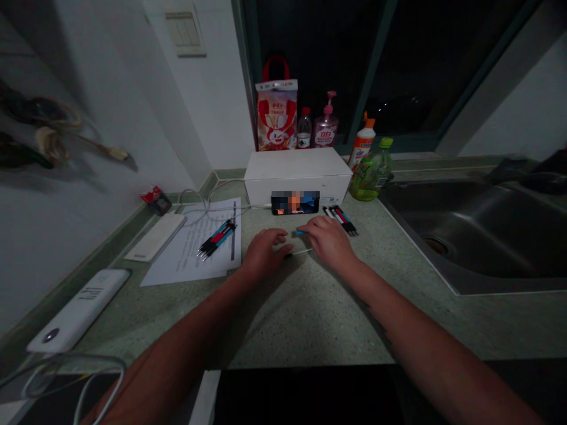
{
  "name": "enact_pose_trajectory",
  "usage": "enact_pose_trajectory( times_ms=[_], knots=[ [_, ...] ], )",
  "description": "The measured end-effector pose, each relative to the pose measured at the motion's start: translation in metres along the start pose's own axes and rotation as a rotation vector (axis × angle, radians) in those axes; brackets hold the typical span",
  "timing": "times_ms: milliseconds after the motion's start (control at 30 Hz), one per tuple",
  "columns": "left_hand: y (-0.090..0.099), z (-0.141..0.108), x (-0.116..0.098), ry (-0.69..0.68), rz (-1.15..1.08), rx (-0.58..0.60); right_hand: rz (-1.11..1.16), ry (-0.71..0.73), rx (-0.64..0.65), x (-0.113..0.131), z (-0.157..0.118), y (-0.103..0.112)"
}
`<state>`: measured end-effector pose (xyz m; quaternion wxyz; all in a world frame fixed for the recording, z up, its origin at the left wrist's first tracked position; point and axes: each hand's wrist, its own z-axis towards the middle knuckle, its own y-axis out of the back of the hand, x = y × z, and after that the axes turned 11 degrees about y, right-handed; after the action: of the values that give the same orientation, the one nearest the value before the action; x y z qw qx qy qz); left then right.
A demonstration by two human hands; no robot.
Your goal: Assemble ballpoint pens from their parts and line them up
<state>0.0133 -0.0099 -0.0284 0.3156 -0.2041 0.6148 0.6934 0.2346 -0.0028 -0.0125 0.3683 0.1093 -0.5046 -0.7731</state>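
My left hand point(266, 252) and my right hand point(328, 242) rest palm down on the speckled green countertop point(305, 313), close together. A thin white refill-like rod point(302, 251) with a dark end lies between them, its ends near my left fingertips and under my right hand. A small blue piece point(300, 232) shows at my right fingertips, mostly hidden. Beyond my right hand lies a small bundle of black, red and blue pens point(342, 219). Another bundle of pens point(217, 239) sits on printed paper sheets point(195, 248) to my left.
A phone point(295, 202), its screen blurred, leans on a white box point(297, 174) with a cable attached. Behind stand bottles and a printed bag point(277, 115) by a dark window. A steel sink point(469, 236) lies right; a white power bank point(77, 310) lies left.
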Motion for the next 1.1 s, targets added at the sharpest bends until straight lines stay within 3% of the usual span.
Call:
enact_pose_trajectory(
  times_ms=[167,300,400,533,767,1100],
  knots=[
    [-0.006,0.002,0.003,0.094,-0.190,0.133,-0.094,0.142,0.067,0.012,0.006,0.002],
    [-0.008,0.006,0.005,0.153,-0.276,0.156,-0.123,0.202,0.098,0.017,0.008,-0.002],
    [-0.005,0.008,0.003,0.193,-0.309,0.168,-0.117,0.197,0.104,0.016,0.006,-0.003],
    [0.001,0.008,0.000,0.245,-0.232,0.129,-0.099,0.076,0.084,0.010,0.004,-0.005],
    [-0.004,0.009,0.004,0.017,0.109,0.087,-0.006,-0.070,0.156,-0.002,0.003,-0.019],
    [-0.009,0.010,0.010,0.003,0.129,0.101,-0.004,-0.103,0.204,-0.003,0.003,-0.017]
  ],
)
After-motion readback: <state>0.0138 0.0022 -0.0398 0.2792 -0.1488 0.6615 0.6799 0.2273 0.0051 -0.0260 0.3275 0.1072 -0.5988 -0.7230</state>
